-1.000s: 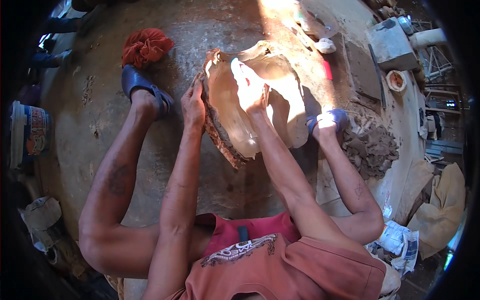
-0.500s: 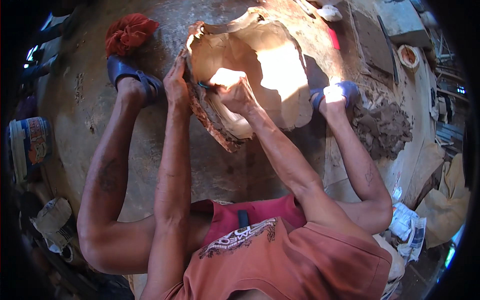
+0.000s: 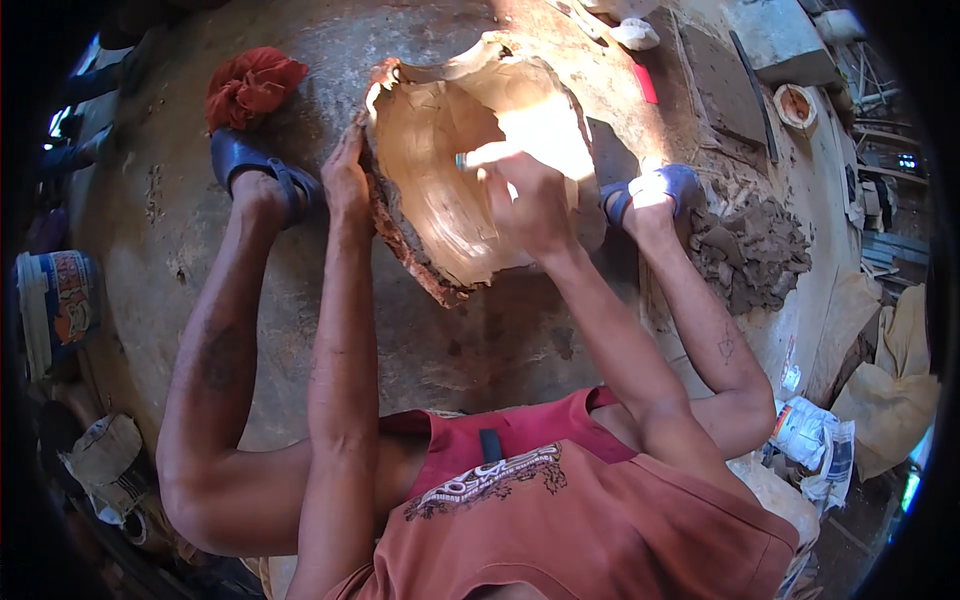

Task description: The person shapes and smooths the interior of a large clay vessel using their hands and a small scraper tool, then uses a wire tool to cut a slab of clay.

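Observation:
A large hollow, tan clay-like form (image 3: 435, 130) with a rough, crusted rim lies between my feet, sunlight falling into its right half. My left hand (image 3: 348, 180) grips the outside of its left rim. My right hand (image 3: 528, 205) is inside the hollow, fingers closed on a small teal tool (image 3: 462, 161) near the inner surface, where curved streaks show. The rest of the tool is hidden by my fingers.
A red cloth bundle (image 3: 255, 85), grey clay lumps (image 3: 750, 250), a flat grey slab (image 3: 720, 85), a red strip (image 3: 645, 83), a bucket (image 3: 55, 305) and crumpled sacks (image 3: 880, 400) surround me on the concrete floor (image 3: 180, 300). Another person's legs (image 3: 85, 150) show upper left.
My right hand has swept down the hollow, then moved rightward from its left inner wall, still closed on the teal tool. My left hand stays on the rim.

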`<state>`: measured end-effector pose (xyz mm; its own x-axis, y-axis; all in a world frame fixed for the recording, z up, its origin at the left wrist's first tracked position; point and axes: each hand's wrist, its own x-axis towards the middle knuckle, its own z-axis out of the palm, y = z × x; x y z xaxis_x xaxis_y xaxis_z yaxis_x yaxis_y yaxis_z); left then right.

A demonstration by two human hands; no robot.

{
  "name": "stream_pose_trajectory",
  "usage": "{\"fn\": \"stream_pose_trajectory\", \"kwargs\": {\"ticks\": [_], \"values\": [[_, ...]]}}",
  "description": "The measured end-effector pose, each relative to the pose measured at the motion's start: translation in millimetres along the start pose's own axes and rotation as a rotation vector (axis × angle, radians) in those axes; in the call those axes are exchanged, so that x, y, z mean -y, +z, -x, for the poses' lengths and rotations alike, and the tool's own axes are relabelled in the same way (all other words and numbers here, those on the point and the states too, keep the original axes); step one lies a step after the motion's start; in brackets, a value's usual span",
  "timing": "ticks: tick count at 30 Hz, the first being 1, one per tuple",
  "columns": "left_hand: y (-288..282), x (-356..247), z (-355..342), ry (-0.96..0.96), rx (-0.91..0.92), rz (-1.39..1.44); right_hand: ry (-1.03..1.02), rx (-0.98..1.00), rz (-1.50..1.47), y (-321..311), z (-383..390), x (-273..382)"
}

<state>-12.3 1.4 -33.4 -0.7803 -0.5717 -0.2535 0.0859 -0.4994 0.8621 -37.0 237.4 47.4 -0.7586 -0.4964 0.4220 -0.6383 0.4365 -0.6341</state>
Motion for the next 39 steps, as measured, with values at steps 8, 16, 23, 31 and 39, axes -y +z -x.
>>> {"fn": "stream_pose_trajectory", "kwargs": {"ticks": [8,16,23,31,39], "values": [[3.1,-3.7,6.6,0.091,0.014,-0.041,-0.218,-0.163,0.312,102.9,-52.7,-74.5],[-3.1,-10.1,9.1,0.006,-0.035,-0.036,-0.026,0.498,0.094,53.3,54.2,-37.3],[9.3,-7.8,-2.3,-0.128,0.070,0.063,-0.037,0.401,0.067,-39.6,54.4,19.9],[17.8,-38.9,-8.8,0.412,0.038,-0.476,0.215,0.002,-0.029,17.6,-68.6,-35.2],[46.6,-69.3,-9.7,0.726,0.084,-1.463,0.275,0.158,-0.435,64.5,-146.5,-43.0]]}}
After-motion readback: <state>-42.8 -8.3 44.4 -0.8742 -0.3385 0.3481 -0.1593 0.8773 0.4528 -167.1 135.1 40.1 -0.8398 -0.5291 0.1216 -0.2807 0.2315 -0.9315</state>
